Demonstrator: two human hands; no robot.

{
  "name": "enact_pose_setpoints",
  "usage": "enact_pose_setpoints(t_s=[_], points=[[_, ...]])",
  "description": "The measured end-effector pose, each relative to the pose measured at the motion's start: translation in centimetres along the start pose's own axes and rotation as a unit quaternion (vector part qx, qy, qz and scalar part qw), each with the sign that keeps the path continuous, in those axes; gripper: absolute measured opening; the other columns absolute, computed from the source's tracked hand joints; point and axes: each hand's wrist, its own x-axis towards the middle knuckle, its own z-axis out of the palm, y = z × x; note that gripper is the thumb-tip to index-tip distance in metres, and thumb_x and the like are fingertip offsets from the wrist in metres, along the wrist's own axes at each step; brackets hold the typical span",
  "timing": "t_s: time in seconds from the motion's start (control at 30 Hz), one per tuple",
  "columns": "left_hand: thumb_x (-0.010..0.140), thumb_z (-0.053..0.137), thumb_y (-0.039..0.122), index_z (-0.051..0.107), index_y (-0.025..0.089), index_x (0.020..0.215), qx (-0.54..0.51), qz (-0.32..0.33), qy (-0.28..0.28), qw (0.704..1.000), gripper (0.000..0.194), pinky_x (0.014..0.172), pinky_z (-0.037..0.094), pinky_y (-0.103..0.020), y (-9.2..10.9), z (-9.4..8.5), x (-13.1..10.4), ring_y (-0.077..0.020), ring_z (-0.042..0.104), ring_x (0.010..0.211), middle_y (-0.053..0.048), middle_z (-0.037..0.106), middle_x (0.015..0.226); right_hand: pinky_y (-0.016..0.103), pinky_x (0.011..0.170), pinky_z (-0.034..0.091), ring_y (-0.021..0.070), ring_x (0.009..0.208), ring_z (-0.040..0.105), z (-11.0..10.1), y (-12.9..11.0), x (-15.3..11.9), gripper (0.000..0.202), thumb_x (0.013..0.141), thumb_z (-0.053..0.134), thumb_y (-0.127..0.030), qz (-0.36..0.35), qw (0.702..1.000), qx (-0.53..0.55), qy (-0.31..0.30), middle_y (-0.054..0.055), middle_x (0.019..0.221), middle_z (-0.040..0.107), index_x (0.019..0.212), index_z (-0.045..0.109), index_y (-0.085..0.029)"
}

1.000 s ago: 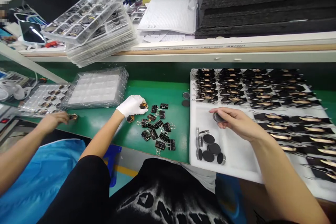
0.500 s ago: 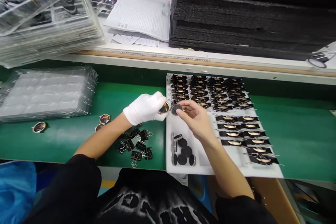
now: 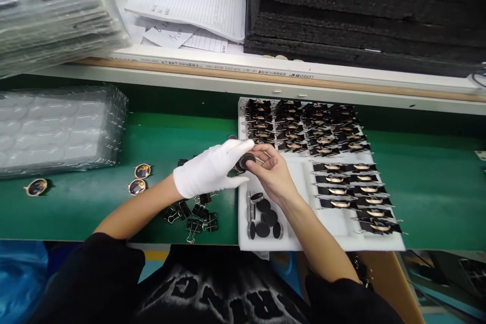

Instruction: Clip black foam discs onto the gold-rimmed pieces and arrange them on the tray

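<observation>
My left hand (image 3: 212,169), in a white glove, curves around a gold-rimmed watch head, now mostly hidden by the fingers and a disc. Its thumb is stretched out below. Bare, my right hand (image 3: 274,169) pinches a round black disc (image 3: 248,160) between thumb and fingertips, against the left fingers. Below the hands, several similar black discs (image 3: 262,230) lie in a compartment of the white tray (image 3: 296,182). Black binder clips (image 3: 194,226) lie loose on the green table, left of the tray. Further left are gold-rimmed watch heads (image 3: 137,187).
Rows of clipped gold-rimmed pieces (image 3: 337,191) fill the tray's back and right side. A stack of clear plastic trays (image 3: 64,126) stands at left. Above, a white shelf (image 3: 182,73) carries more plastic trays (image 3: 56,25), papers (image 3: 193,0) and black foam sheets (image 3: 341,25).
The black disc and my left hand have come together, and the watch head is now mostly covered. My left thumb has stretched out. The camera view has shifted slightly.
</observation>
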Motion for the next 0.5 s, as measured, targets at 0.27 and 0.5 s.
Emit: enact_pose_setpoints(t_s=[0.27,0.5], points=[[0.107,0.049,0.047,0.072,0.021,0.118,-0.100,-0.160,-0.103,0.977,0.036,0.073,0.049,-0.031,0.8,-1.2,-0.5,-0.0200,0.072,0.085,-0.003,0.077,0.098,0.038,0.097,0.060,0.0187,0.095,0.074,-0.3,1.0,0.4,0.047,0.062,0.102,-0.038,0.002,0.999,-0.037,-0.018,0.001,0.099,0.075,0.102,0.077,-0.028],[0.108,0.041,0.046,0.069,0.022,0.080,0.058,-0.187,-0.062,0.979,0.045,0.064,0.036,-0.033,-2.3,-5.0,-1.9,-0.0170,0.055,0.061,-0.002,0.065,0.069,0.037,0.088,0.061,0.0187,0.091,0.073,-1.4,0.2,0.0,0.035,0.071,0.097,-0.043,0.020,0.992,-0.112,-0.052,0.002,0.094,0.077,0.091,0.073,-0.025]])
